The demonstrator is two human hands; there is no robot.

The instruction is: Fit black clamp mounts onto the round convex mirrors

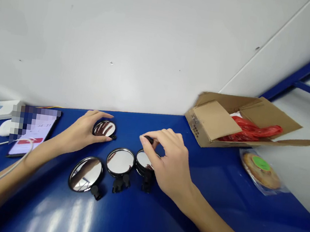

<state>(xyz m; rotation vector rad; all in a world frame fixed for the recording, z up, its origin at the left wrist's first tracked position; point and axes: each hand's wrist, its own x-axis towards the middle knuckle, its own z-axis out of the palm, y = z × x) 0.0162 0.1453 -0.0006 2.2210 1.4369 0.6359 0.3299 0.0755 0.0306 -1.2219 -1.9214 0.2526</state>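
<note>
At the back of the blue tabletop, my left hand (83, 131) has thumb and fingers around the rim of a small round mirror (104, 128) with a black stub at its lower right. My right hand (170, 161) pinches a small black part (149, 139) between thumb and fingers; its exact kind is hard to make out. Below lie more black-rimmed round mirrors, face up: a left one (86, 174), a middle one (120, 161), and a right one (144, 159) that looks stacked and is partly hidden by my right hand. Black clamps (121, 183) stick out from their near edges.
A phone (37, 131) lies at the left, with a white cable (20, 163) crossing over my left forearm. An opened cardboard box (214, 120) holding a red plastic bag (250, 130) stands at the back right. Beside it lies a wrapped round pastry (263, 172). A white wall (152, 47) rises behind.
</note>
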